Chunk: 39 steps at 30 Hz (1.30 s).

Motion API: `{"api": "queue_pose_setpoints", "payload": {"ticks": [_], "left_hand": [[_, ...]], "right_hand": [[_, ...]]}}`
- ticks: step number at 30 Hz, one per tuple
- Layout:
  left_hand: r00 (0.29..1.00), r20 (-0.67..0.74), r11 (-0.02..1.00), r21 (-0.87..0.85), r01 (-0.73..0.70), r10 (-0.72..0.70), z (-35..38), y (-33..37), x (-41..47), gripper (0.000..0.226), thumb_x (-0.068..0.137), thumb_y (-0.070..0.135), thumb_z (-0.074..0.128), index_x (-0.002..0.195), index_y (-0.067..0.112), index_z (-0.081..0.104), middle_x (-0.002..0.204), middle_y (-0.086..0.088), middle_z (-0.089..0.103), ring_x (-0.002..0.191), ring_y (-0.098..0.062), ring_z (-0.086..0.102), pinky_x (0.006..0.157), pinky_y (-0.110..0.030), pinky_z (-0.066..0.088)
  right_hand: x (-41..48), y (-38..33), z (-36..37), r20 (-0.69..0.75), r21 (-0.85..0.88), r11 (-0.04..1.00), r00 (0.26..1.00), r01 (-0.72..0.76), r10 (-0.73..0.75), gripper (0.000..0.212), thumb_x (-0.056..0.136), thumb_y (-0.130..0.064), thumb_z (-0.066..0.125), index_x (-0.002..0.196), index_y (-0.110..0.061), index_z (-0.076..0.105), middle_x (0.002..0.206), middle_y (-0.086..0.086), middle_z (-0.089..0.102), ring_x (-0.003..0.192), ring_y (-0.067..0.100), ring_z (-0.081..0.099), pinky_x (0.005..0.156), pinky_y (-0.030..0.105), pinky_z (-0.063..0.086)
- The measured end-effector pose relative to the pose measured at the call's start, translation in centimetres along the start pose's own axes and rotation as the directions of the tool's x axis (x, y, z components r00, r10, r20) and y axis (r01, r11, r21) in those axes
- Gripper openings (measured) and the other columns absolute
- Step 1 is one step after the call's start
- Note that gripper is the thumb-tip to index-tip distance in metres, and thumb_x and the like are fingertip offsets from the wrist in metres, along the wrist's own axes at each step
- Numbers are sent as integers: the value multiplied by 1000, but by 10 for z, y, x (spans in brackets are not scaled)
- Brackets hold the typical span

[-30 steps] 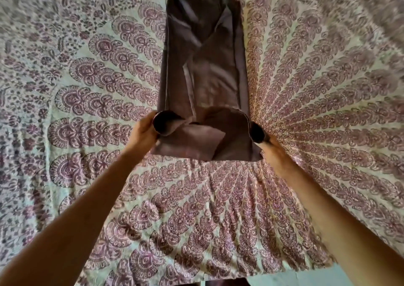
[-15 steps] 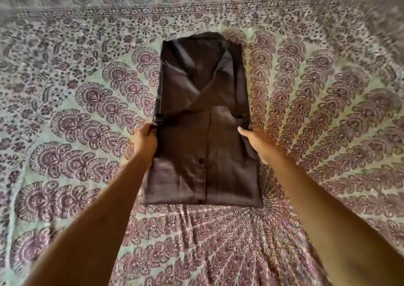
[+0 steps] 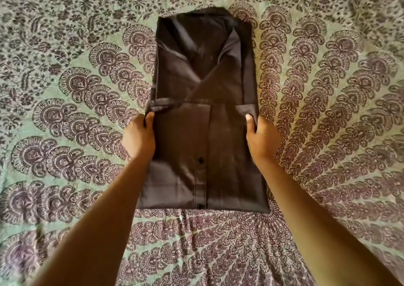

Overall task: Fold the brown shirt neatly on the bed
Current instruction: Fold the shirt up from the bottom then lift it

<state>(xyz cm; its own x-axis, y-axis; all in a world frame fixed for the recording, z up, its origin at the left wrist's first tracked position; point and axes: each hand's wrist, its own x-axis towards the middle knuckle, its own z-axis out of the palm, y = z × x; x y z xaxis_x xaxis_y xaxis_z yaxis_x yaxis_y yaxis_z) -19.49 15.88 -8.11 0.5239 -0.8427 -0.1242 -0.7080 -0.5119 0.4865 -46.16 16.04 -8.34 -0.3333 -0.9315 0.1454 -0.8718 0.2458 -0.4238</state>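
Note:
The brown shirt lies flat in the middle of the bed as a long narrow rectangle. Its near part is doubled over towards the collar, with the button placket and two dark buttons facing up. The folded-in sleeves cross in a V above that flap. My left hand pinches the flap's left upper corner, thumb on top. My right hand pinches the flap's right upper corner in the same way. Both hands rest low against the cloth.
A green bedspread with a purple paisley fan pattern covers the whole view. It spreads out on every side of the shirt. A few soft wrinkles run through it below the shirt's near edge.
My hands have carried the shirt's lower hem up and over, laying it down as a flap on the body. The view has tilted down and closer.

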Motion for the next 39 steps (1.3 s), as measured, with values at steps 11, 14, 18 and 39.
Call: {"api": "queue_pose_setpoints", "payload": {"ticks": [11, 14, 18, 39], "left_hand": [[979, -175, 972, 228, -60, 101, 2, 3, -7, 47, 93, 43, 43, 123, 6, 45, 123, -16, 50, 112, -33, 47, 91, -45, 34], [860, -33, 853, 156, -499, 509, 14, 20, -32, 46, 92, 41, 37, 130, 16, 48, 137, -8, 49, 127, -25, 42, 105, -44, 25], [708, 314, 685, 200, -701, 633, 36, 15, -35, 56, 93, 49, 25, 144, 27, 33, 153, 0, 29, 141, -20, 27, 113, -44, 12], [762, 421, 708, 316, -631, 492, -6, -63, -83, 57, 93, 53, 20, 147, 36, 13, 156, 5, 11, 143, -13, 9, 115, -45, 3]], "right_hand": [[-6, 1, 6, -78, -194, 981, 997, -12, -3, 38, 90, -36, 49, 119, -13, 44, 110, 15, 59, 95, 33, 58, 70, 41, 45], [-27, -20, 5, 62, -115, 944, 951, 308, -303, 50, 93, -33, 40, 138, -11, 39, 143, 10, 42, 132, 27, 38, 104, 42, 29], [-41, -17, 22, 314, -100, 904, 875, 415, -367, 61, 94, -47, 22, 145, -14, 27, 153, 8, 26, 142, 21, 22, 115, 43, 16], [-105, 23, -16, 451, -118, 900, 830, 419, -327, 57, 96, -48, 17, 147, -24, 21, 155, 7, 19, 143, 26, 16, 115, 40, 11]]}}
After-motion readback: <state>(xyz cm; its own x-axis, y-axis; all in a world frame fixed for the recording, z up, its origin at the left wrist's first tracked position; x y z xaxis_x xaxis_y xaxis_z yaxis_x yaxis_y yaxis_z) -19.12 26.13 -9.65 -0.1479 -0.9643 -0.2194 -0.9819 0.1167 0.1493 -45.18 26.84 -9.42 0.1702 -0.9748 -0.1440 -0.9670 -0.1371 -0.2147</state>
